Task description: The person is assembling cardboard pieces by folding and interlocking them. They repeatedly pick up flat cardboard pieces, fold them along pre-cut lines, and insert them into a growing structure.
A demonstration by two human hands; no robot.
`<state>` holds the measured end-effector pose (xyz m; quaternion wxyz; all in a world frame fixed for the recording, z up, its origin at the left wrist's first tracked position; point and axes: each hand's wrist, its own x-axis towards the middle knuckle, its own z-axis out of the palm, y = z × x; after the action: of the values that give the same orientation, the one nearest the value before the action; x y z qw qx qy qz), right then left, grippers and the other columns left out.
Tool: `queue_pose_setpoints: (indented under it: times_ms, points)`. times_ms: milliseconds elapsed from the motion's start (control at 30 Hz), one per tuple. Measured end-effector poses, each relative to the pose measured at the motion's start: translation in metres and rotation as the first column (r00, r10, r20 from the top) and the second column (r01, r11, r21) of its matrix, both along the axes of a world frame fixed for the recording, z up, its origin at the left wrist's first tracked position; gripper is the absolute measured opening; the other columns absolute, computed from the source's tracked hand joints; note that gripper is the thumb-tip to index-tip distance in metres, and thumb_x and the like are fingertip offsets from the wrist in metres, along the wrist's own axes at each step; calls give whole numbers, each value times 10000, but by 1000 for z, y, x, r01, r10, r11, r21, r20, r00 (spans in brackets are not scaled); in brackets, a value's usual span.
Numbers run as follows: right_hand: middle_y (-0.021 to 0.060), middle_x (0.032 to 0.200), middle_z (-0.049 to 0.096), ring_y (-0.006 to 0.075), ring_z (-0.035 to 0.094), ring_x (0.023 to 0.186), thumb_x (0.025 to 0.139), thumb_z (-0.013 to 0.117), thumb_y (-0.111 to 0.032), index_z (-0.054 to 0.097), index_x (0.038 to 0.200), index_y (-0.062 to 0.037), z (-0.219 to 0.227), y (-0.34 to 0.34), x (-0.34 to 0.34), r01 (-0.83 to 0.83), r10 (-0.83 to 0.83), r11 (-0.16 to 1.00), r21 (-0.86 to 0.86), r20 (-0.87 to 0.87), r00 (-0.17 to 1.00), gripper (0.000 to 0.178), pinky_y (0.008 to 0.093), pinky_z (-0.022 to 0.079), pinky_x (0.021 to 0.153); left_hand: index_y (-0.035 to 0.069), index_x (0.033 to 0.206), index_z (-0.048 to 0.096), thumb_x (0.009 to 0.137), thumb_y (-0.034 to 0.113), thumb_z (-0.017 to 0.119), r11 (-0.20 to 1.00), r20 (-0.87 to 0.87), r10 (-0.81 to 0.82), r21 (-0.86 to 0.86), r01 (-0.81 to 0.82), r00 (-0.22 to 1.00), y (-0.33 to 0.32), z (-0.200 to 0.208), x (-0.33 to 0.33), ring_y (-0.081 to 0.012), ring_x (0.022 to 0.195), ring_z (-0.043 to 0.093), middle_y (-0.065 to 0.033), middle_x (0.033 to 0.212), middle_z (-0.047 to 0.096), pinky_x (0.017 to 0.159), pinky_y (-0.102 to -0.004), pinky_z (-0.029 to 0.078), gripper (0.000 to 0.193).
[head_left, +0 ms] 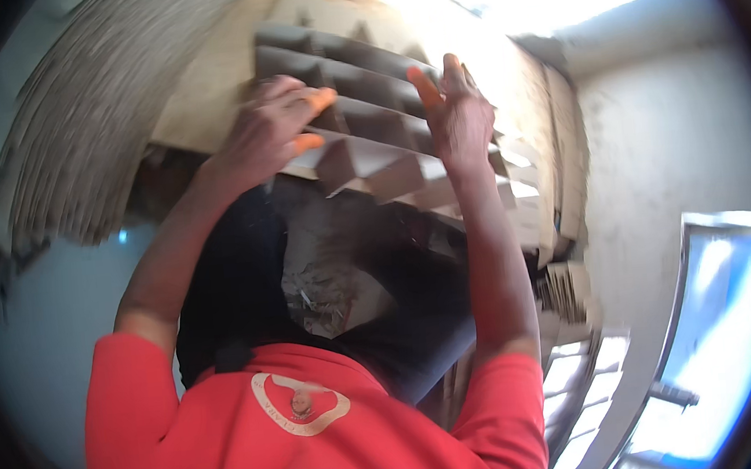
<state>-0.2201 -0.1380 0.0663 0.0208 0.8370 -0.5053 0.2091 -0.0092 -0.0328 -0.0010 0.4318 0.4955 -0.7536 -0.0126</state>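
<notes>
A cardboard divider grid (375, 122), made of crossed strips with open cells, lies on the work surface in front of me. My left hand (274, 128) is at its left side, thumb and forefinger apart, both with orange coverings on their tips. Over the right part of the grid is my right hand (459, 118), its fingers stretched away from me and also tipped in orange. Both hands appear to touch the strips, though blur hides the exact contact. Neither hand visibly grips a strip.
A tall stack of cardboard sheets (76, 126) stands at the left. More cardboard pieces (565, 294) are piled at the right, below the table's edge. Scraps (319, 296) litter the floor between my legs. A wall (650, 142) and a bright window (718, 322) are on the right.
</notes>
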Motion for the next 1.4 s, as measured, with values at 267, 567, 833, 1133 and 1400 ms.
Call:
queue_pose_setpoints:
  times_ms: [267, 567, 833, 1133, 1400]
  points:
    - [246, 971, 648, 354, 635, 918, 826, 522, -671, 572, 1107, 96, -25, -83, -68, 98, -27, 858, 505, -146, 989, 819, 417, 501, 786, 106, 1422, 382, 594, 3, 781, 980, 187, -14, 195, -24, 982, -56, 23, -16, -289, 1358, 332, -140, 1404, 445, 1063, -384, 358, 925]
    - [233, 748, 628, 378, 643, 743, 884, 504, -57, 469, 1071, 137, -65, 19, -27, -338, 367, 862, 379, -5, 930, 273, 435, 505, 650, 17, 940, 663, 735, 124, 696, 917, 364, -198, 398, 40, 910, -89, -18, 11, -329, 853, 604, -145, 851, 658, 771, -403, 466, 233]
    - [211, 901, 640, 337, 642, 873, 862, 530, -71, 511, 1119, 49, 9, 78, -31, -259, 283, 937, 237, -76, 956, 284, 419, 493, 702, -2, 960, 630, 681, 28, 702, 1000, 315, -13, -4, 15, 949, -2, 31, -36, -319, 856, 618, -145, 892, 654, 753, -415, 461, 290]
    - [203, 848, 626, 283, 628, 779, 784, 564, -58, 564, 1008, 88, 92, 194, -102, -103, -90, 939, -328, -525, 846, 267, 371, 485, 645, -56, 1156, 580, 724, 82, 725, 886, 289, -126, -397, 239, 949, 49, 100, -140, -305, 1009, 617, -186, 1085, 637, 841, -386, 479, 476]
    - [195, 1235, 567, 320, 560, 1149, 855, 500, 28, 479, 1308, -11, 137, 335, -318, 528, -803, 596, -605, -455, 386, 455, 413, 452, 960, -75, 1235, 536, 742, 113, 758, 842, 180, -219, -462, 279, 959, 74, 97, -153, -341, 1075, 600, -193, 1158, 621, 899, -402, 489, 573]
